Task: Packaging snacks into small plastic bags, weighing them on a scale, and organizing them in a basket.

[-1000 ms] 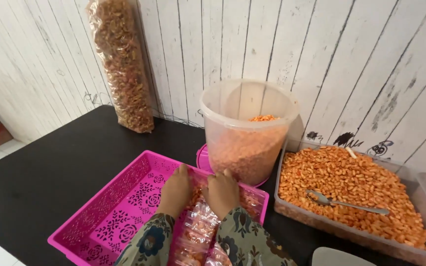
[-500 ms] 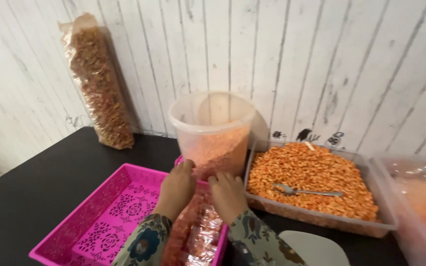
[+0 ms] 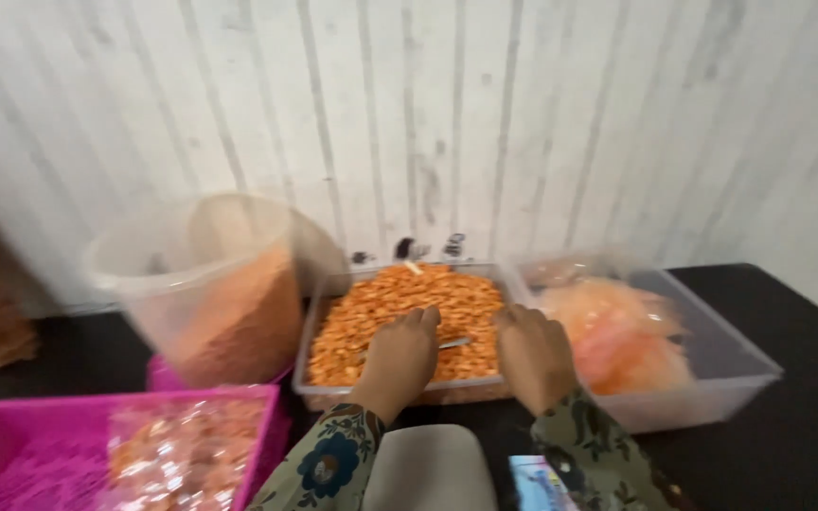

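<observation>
**Hands off the pink tray, now at the snack tub**

While a second ago pressed onto small packets in the pink tray (image 3: pixel 11 445), now both lifted clear and moved right to the clear tub of orange snacks (image 3: pixel 407 308). View swung right too, heavy motion blur. Means packet arranging dropped for now, attention switched to the loose snacks and the spoon (image 3: pixel 453 343) lying in them.

Left hand (image 3: pixel 400 360): palm down, fingers extended and loosely together, tips over the near edge of the snack pile, just left of the spoon handle. Holding nothing visible; contact with snacks or spoon cannot be told through blur.

Right hand (image 3: pixel 534 355): palm down, fingers slightly curled, hovering at the tub's near right corner, beside the spoon end. Empty as far as seen; touching rim or not, cannot tell.

Both floral sleeves reaching forward from near edge, forearms roughly parallel.

Around: round clear bucket of orange crumbs (image 3: pixel 210 284) to far left of the tub, second clear tub with pale pink bags (image 3: pixel 636 331) touching on the right, filled packets (image 3: pixel 182 454) left in the tray at near left, pale grey object (image 3: pixel 428 468) between the sleeves, black table (image 3: pixel 788 445) under all.
</observation>
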